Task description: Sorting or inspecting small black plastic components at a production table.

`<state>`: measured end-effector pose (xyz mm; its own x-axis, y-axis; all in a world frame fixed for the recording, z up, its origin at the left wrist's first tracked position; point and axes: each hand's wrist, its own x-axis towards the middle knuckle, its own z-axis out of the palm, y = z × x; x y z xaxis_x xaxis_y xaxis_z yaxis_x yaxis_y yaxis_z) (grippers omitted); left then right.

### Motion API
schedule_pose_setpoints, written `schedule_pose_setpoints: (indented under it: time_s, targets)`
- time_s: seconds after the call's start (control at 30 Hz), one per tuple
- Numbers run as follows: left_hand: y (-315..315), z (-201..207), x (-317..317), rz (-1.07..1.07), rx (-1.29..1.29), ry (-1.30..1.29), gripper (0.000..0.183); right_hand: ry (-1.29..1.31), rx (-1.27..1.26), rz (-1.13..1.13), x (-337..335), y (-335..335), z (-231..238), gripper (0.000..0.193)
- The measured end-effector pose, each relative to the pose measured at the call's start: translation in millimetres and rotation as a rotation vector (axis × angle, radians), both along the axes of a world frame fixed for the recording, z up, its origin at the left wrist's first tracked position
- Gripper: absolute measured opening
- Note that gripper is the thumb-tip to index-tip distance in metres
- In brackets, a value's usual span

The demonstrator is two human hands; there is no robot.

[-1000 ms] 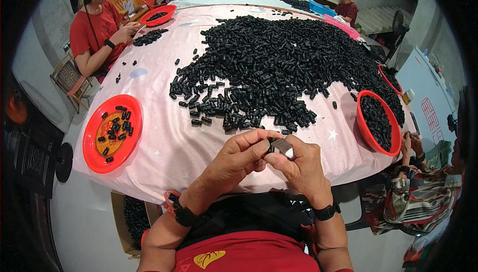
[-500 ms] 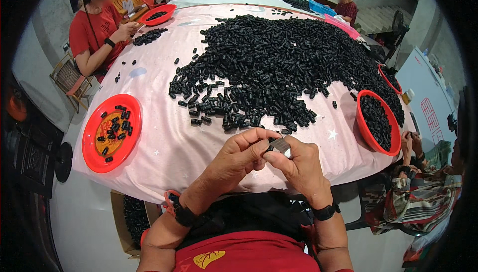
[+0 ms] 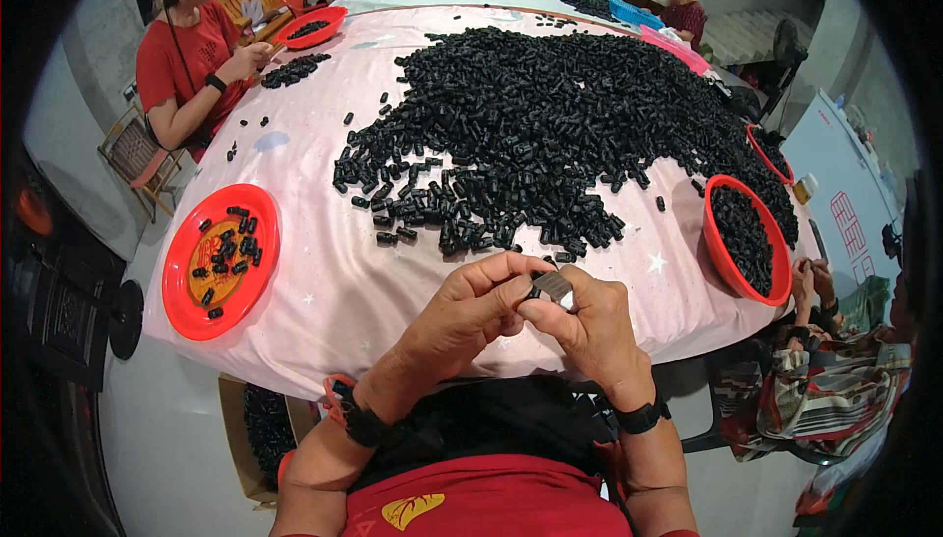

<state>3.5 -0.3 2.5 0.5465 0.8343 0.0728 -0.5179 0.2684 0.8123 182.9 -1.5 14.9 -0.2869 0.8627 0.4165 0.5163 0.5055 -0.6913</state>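
My left hand (image 3: 470, 313) and my right hand (image 3: 587, 325) meet close in front of my chest, at the near edge of the pink-covered table (image 3: 324, 282). Together they pinch a small grey and black piece (image 3: 552, 287) between thumbs and fingertips. Just beyond the hands lies the near fringe of a big heap of small black cylindrical parts (image 3: 550, 114). Both wrists wear dark bands.
A red tray (image 3: 220, 259) with several black parts sits at the table's left edge. A red bowl (image 3: 744, 240) full of black parts stands at the right. A person in red (image 3: 187, 65) works at the far left; another person (image 3: 835, 380) sits at my right.
The hands stay in the same spot. The fingers have shifted slightly on the small piece, which now shows more of its grey side.
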Motion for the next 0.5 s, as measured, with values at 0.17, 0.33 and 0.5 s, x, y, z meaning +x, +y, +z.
schedule_pose_setpoints:
  time_s: [0.17,0.33,0.5]
  targets:
    - [0.5,-2.1,-1.4,0.003,-0.003,0.014,0.027,-0.022,-0.015,-0.005,-1.8,-2.2,6.3,0.041]
    - [-0.3,-1.0,0.0,0.018,-0.008,0.025,0.027,-0.042,-0.01,0.001,-0.5,-1.6,5.3,0.041]
    - [0.2,-2.5,-0.1,0.028,-0.003,0.03,0.028,-0.049,-0.005,0.004,-0.1,-0.2,2.6,0.041]
